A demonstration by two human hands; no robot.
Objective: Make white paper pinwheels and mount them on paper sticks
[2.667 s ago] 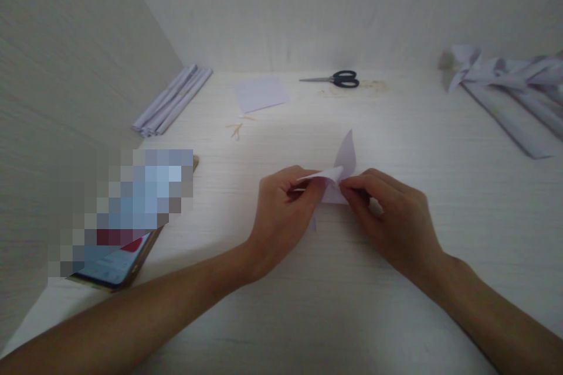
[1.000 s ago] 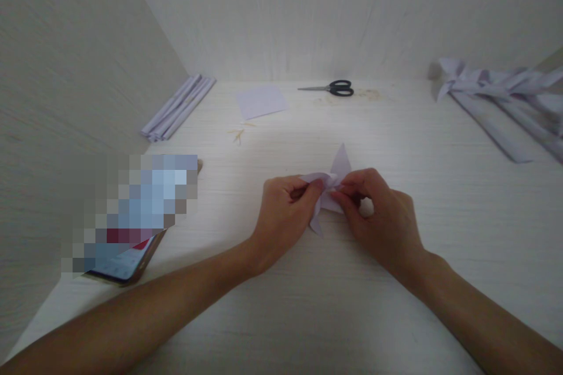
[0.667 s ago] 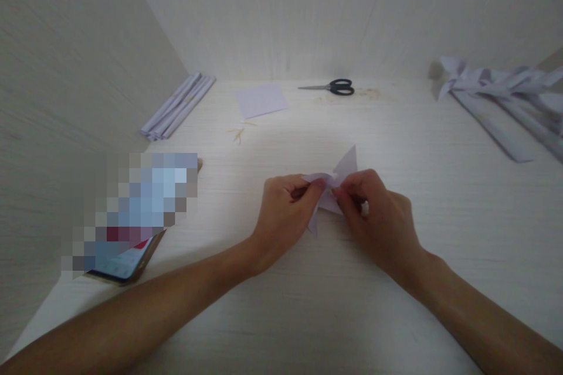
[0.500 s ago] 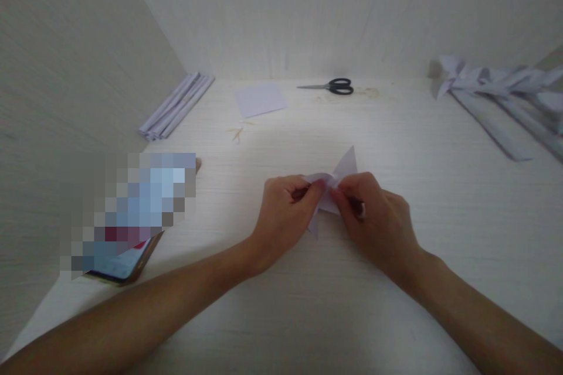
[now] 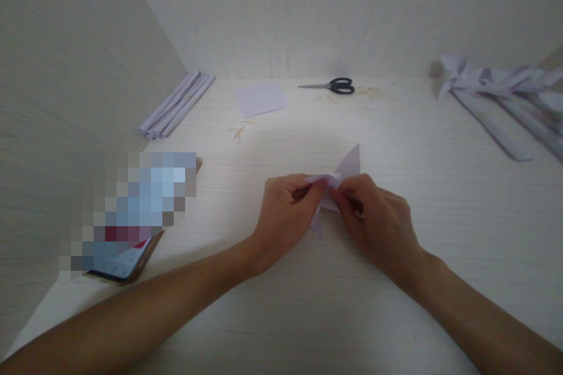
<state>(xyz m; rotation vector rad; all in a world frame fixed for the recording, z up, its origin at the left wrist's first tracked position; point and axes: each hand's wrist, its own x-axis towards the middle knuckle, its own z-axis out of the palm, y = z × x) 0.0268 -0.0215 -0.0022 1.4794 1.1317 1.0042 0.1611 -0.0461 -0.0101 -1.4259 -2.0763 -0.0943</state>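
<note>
Between my two hands is a small piece of white paper (image 5: 350, 163) folded into a pinwheel-like shape, with pointed corners sticking out at the upper right and lower left. My left hand (image 5: 285, 211) pinches its left part between thumb and fingers. My right hand (image 5: 380, 217) is closed on it near the middle, thumb and index finger pressed together right beside the left thumb. The paper's centre is partly hidden behind the fingertips.
Rolled paper sticks (image 5: 177, 106) lie at the back left, beside a flat paper square (image 5: 261, 99). Thin tan scraps (image 5: 238, 132) lie before it. Black-handled scissors (image 5: 341, 86) rest near the back wall. Paper pinwheels on sticks (image 5: 492, 123) lie at right. A phone (image 5: 127, 266) lies at left.
Both hands keep their pinch on the paper. Its upper corner has tilted slightly to the right, and the lower corner has shifted a little right too.
</note>
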